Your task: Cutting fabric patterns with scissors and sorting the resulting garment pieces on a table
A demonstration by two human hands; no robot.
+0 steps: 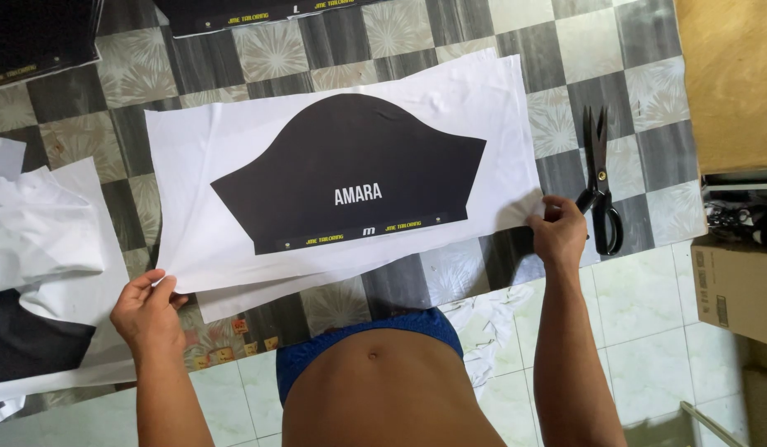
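White printed sheet on floor, left hand and right hand pinching its near corners

The person wore no shirt, so the torso was bare, and both arms were bare with no sleeves. The left hand and right hand carried no gloves, rings or watch. Blue patterned fabric shorts sat at the waist.

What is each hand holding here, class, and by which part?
Both hold the white fabric sheet printed with a black sleeve shape: the left hand grips its near left corner, the right hand its near right corner.
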